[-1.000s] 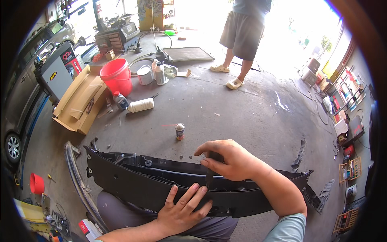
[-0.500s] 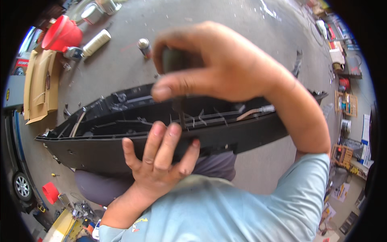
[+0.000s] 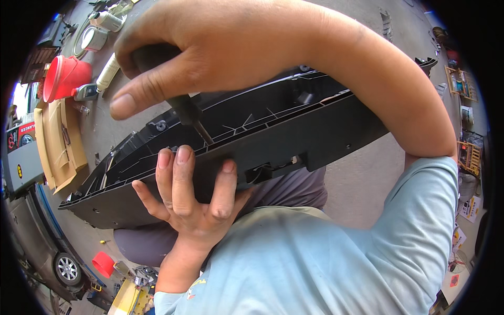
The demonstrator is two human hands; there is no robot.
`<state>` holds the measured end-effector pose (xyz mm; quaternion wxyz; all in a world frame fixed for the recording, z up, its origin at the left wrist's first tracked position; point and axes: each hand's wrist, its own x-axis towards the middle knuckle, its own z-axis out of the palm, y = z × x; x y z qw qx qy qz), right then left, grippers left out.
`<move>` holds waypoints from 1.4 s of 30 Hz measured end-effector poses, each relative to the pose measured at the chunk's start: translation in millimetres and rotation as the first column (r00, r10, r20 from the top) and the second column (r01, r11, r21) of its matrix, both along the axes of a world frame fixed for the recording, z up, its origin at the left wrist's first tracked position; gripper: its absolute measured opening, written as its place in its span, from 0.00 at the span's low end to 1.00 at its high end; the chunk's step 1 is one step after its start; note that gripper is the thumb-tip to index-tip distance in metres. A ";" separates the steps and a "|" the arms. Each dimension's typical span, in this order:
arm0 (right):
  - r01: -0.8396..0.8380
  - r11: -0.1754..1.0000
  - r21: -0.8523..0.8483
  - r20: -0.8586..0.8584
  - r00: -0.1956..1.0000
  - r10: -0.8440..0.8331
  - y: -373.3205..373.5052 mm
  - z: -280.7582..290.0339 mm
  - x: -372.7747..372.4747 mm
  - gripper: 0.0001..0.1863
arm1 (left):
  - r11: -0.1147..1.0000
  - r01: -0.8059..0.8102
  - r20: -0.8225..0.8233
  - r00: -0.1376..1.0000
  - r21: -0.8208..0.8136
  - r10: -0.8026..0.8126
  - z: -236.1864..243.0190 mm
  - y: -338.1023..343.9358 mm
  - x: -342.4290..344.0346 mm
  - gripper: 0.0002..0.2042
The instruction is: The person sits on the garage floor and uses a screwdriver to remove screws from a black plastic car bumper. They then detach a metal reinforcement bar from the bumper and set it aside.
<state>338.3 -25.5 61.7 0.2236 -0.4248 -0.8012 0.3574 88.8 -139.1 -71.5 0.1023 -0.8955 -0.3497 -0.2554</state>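
A long black plastic panel (image 3: 310, 139), hollow and ribbed inside like a car trim part, lies across my lap. My left hand (image 3: 194, 205) rests flat against its outer face, fingers spread and the tips near the upper rim. Above it, my right hand (image 3: 220, 47) is wrapped round the black handle of a screwdriver (image 3: 187, 111). The screwdriver slants down, and its metal shaft reaches the ribbed rim just beyond my left fingertips. What its tip meets is too small to make out.
On the floor at the far left are a red bucket (image 3: 68, 77), a white bottle (image 3: 108, 72), a paint can (image 3: 94, 39) and an open cardboard box (image 3: 59, 142). A car wheel (image 3: 67, 268) shows at lower left. Wooden crates (image 3: 469, 157) line the right side.
My right hand and the screwdriver now appear further left and larger, with the screwdriver more slanted. The panel appears more tilted, its right end higher. My left hand stays spread on it.
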 end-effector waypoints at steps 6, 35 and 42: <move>0.006 0.950 -0.313 -0.085 0.996 -0.034 -0.5 27.7 0.4 0.22 | 1.000 -0.008 -0.002 1.000 -0.007 0.008 -0.1 -1.5 0.0 0.41; 0.231 0.964 -0.129 0.040 0.973 -0.227 -0.7 -16.1 59.5 0.22 | 0.901 0.259 -0.348 0.928 0.349 -0.132 -23.4 15.4 -42.7 0.35; 0.269 0.904 -0.332 0.142 0.962 -0.234 8.8 -9.5 72.2 0.23 | 0.848 0.433 -0.369 0.875 0.305 -0.314 -0.5 19.0 -36.5 0.34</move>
